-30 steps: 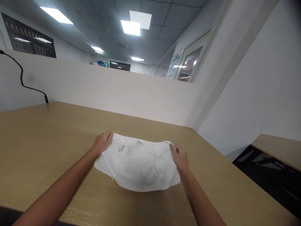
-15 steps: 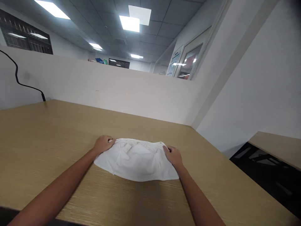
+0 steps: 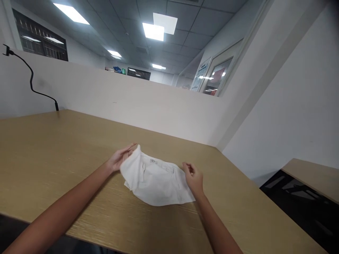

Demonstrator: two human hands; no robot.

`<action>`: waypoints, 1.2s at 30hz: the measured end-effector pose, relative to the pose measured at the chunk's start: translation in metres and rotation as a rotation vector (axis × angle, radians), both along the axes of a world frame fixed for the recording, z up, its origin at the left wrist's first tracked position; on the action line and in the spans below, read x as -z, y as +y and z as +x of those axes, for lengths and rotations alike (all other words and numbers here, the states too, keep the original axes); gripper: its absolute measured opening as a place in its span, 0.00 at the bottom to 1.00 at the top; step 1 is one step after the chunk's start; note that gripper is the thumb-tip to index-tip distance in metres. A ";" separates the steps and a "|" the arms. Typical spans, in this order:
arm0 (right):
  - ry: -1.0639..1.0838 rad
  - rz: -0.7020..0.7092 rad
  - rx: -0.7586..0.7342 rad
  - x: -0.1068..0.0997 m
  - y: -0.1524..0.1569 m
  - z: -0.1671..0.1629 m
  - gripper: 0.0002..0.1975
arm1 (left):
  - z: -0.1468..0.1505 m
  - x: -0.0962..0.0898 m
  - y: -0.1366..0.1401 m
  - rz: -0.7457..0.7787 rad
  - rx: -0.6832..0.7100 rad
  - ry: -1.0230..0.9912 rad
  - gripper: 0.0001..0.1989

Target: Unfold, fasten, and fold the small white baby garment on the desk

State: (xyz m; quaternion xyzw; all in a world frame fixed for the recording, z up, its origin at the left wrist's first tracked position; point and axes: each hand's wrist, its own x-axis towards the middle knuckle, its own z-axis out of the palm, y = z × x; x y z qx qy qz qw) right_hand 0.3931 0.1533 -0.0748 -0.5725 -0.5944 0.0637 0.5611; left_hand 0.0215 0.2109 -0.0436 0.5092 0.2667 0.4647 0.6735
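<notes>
A white cloth garment (image 3: 161,183) lies spread on the wooden table, with a small dark mark near its far edge. My left hand (image 3: 121,158) grips its left end and lifts it, so that side is raised and folding over toward the middle. Part of my left fingers is hidden behind the cloth. At the garment's right end is my right hand (image 3: 194,178), its fingers loosely curled. Nothing shows between those fingers, and the hand is close beside the cloth's edge.
The wooden table (image 3: 79,141) reaches back to a low white partition (image 3: 148,109). A black flexible stand (image 3: 31,79) rises at the far left. A white wall (image 3: 278,116) is on the right, with another table (image 3: 312,174) beside it.
My left hand has turned and raised the garment's left end, bringing it inward. My right hand's fingers have come away from the far right corner. The view has shifted slightly.
</notes>
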 end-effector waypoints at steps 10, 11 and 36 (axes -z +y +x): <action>-0.471 -0.001 -0.723 -0.004 -0.074 -0.114 0.15 | 0.017 0.016 0.003 0.336 -0.185 0.491 0.18; -0.485 -0.026 -0.734 -0.001 -0.074 -0.116 0.16 | 0.014 0.019 0.005 0.432 -0.264 0.605 0.19; -0.451 -0.336 -0.552 0.010 -0.040 -0.092 0.19 | -0.039 -0.003 -0.011 0.085 0.193 0.266 0.26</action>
